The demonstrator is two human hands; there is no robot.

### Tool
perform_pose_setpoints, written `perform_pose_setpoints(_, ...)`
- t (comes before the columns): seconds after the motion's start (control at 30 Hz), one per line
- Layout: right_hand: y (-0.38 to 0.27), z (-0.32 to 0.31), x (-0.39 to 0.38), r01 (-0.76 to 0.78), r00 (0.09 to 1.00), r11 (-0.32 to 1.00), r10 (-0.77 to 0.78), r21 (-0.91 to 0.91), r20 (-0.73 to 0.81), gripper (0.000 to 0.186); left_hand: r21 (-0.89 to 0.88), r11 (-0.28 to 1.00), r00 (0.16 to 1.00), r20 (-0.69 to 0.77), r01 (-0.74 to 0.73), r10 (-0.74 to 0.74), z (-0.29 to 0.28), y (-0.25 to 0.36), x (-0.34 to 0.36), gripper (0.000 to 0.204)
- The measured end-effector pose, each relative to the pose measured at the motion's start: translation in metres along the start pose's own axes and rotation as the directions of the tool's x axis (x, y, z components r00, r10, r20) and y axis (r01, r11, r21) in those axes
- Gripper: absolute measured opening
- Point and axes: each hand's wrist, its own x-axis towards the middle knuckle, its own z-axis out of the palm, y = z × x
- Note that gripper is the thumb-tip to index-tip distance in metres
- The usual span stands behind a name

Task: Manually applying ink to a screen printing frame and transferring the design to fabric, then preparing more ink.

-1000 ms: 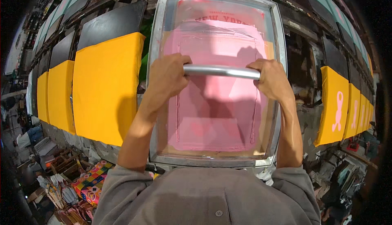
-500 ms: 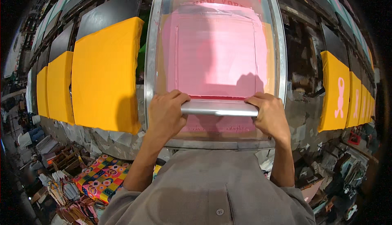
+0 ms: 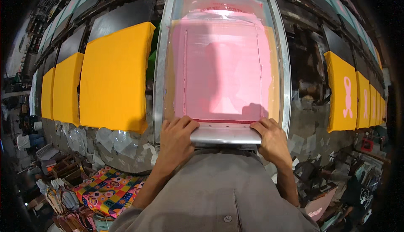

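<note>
A metal-framed screen [image 3: 286,63] lies in front of me, its mesh coated with pink ink [image 3: 233,74] and showing faint red lettering at the far end. A silver-handled squeegee [image 3: 225,133] sits across the near end, with a red blade edge along the ink. My left hand [image 3: 176,143] is closed on the squeegee's left end, fingers curled over it. At the other end, my right hand [image 3: 272,143] grips it the same way. A shadow falls on the middle of the ink.
Yellow fabric-covered boards [image 3: 112,78] stand in rows on both sides; those on the right [image 3: 338,95] bear pink printed shapes. Teal boards [image 3: 75,2] line the far rail. Below lie a colourful patterned bundle [image 3: 107,188], papers and cluttered materials [image 3: 54,198].
Both my hands have drawn the squeegee from the middle of the screen down to its near edge, toward my body, leaving the pink area above it uncovered.
</note>
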Motion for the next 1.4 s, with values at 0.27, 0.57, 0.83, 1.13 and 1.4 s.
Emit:
perform_pose_setpoints(0.27, -0.005, 0.009, -0.030, 0.052, 0.999, 0.999, -0.052, -0.001, -0.007, 0.057, -0.125, 0.992, 0.993, 0.112, -0.023, 0.037, 0.002, -0.001, -0.030, 0.063)
perform_pose_setpoints(0.57, -0.004, 0.003, -0.025, 0.052, 0.998, 0.999, -0.052, -0.003, -0.045, 0.052, -0.027, 0.995, 0.995, -0.049, -0.092, 0.091, 0.001, -0.001, -0.022, 0.057)
perform_pose_setpoints(0.83, -0.001, -0.001, -0.012, 0.036, 0.998, 0.999, -0.037, -0.022, -0.051, 0.046, 0.013, 0.998, 0.998, 0.008, -0.055, 0.055, -0.002, -0.001, -0.009, 0.055)
perform_pose_setpoints(1.13, 0.006, -0.030, 0.011, 0.049, 0.982, 0.999, -0.045, -0.022, 0.184, 0.040, -0.005, 0.999, 0.988, 0.150, -0.032, 0.032, -0.027, -0.002, 0.009, 0.034)
perform_pose_setpoints(1.4, 0.042, -0.078, 0.126, 0.161, 0.978, 0.984, -0.169, -0.072, -0.121, 0.034, 0.073, 0.980, 0.964, -0.178, -0.186, 0.196, -0.066, -0.035, 0.135, 0.026)
